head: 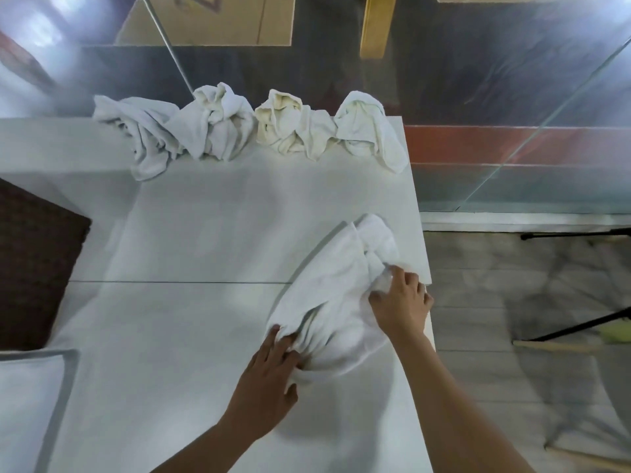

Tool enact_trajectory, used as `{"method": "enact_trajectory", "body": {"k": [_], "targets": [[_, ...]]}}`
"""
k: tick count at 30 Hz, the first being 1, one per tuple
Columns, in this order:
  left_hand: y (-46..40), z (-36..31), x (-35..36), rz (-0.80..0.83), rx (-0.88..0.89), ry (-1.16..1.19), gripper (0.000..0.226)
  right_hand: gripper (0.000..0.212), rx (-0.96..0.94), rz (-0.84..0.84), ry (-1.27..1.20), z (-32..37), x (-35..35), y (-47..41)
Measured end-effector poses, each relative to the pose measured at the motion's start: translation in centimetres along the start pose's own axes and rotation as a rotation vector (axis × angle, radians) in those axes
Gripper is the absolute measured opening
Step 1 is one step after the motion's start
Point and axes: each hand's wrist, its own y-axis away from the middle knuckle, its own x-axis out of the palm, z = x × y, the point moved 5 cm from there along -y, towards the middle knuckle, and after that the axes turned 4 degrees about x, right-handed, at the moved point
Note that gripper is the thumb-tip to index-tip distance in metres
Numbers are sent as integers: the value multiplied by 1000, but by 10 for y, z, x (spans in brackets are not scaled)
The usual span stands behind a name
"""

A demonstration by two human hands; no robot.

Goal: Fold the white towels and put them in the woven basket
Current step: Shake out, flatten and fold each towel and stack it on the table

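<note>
A broad white tabletop [205, 233] carries everything. Beyond the fingers, along the far edge, lies a row of crumpled white towels [239, 128]. Far off to the left of the fingers, a dark brown woven basket [34, 268] is cut off by the frame edge. One rumpled white towel [338, 288] lies bunched between both hands. The left hand [269, 377] grips its near end, fingers curled into the folds. The right hand [403, 302] pinches its right side — fingertips buried in cloth, hard to make out.
</note>
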Motion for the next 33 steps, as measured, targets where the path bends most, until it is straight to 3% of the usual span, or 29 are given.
{"method": "enact_trajectory", "body": {"k": [3, 7, 11, 14, 18, 23, 26, 28, 33], "targets": [[27, 12, -3, 1, -38, 21, 40, 34, 20, 85, 37, -7, 3, 28], [56, 26, -5, 31, -80, 58, 35, 2, -36, 86, -192, -8, -9, 76], [79, 38, -7, 168, -154, 97, 44, 16, -153, 42, -447, 15, -47, 128], [94, 37, -16, 264, -170, 133, 54, 10, -187, 95, -521, 43, -72, 162], [105, 11, -76, 68, -126, 193, 62, 1, -154, 162, -676, 79, -90, 208], [117, -60, -189, -134, 36, 471, 81, 9, -158, 247, -806, 123, -100, 274], [131, -70, -216, -255, 20, 459, 74, 15, -190, 243, -879, 139, -109, 314], [141, -65, -226, -340, -16, 461, 56, 15, -258, 237, -861, 148, -116, 338], [171, -57, -264, -379, 49, 543, 32, 10, -407, 36, -808, 155, -133, 378]]}}
